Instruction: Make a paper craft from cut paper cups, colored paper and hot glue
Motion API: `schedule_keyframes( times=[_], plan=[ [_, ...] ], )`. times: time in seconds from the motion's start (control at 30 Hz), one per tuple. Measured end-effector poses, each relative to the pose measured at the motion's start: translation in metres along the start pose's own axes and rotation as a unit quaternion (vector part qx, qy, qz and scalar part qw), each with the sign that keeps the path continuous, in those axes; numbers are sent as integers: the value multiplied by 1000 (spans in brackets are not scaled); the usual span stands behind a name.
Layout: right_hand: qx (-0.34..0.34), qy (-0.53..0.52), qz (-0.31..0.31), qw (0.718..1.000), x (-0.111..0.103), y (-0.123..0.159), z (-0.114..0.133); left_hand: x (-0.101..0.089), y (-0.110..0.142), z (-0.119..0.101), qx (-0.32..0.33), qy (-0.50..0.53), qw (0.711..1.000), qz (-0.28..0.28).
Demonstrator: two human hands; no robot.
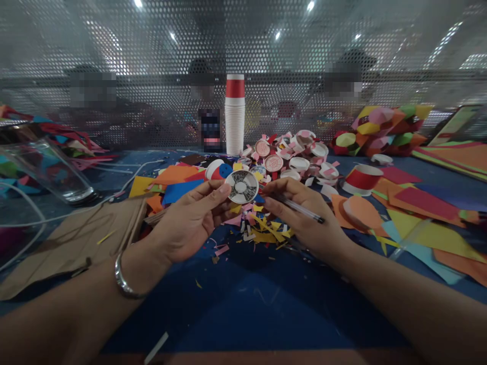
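Note:
A round white paper disc (241, 187) with black pen shading in wedges is pinched at its left edge by my left hand (198, 215). It looks like the base cut from a paper cup, and its drawn face is turned toward me. My right hand (300, 208) is closed around a clear-barrelled pen (304, 209), its dark end pointing to the lower right. The fingertips of that hand are close to the disc's right edge; whether they touch it I cannot tell. Beneath both hands lie yellow and pink paper scraps (266, 230).
Behind the hands stand a tall stack of paper cups (235, 121) and a heap of cut cup pieces (300, 157). Brown cardboard (72, 243) and a glass (64, 172) are at the left. Coloured paper sheets (429, 228) and a red cup ring (362, 179) lie at the right.

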State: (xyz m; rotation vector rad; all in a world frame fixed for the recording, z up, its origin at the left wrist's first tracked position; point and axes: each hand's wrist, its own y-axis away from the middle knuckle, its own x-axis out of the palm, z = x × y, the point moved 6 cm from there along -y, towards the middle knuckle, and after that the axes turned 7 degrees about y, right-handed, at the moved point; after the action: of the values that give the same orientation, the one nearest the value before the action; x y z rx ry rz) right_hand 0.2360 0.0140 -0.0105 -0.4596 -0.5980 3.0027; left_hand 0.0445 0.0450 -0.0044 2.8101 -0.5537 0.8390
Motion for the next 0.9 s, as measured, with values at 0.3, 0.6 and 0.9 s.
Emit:
schedule_keyframes(
  times=[0.3, 0.6, 0.9],
  plan=[
    [5, -82, -55, 995, -3, 0, 1, -1, -3, 11, -23, 3, 1000, 12],
    [28, -60, -39, 997, -1, 2, 4, -7, -5, 13, -22, 2, 1000, 3],
    [9, -35, -41, 999, -2, 2, 4, -6, -4, 13, -36, -33, 999, 6]
  ],
)
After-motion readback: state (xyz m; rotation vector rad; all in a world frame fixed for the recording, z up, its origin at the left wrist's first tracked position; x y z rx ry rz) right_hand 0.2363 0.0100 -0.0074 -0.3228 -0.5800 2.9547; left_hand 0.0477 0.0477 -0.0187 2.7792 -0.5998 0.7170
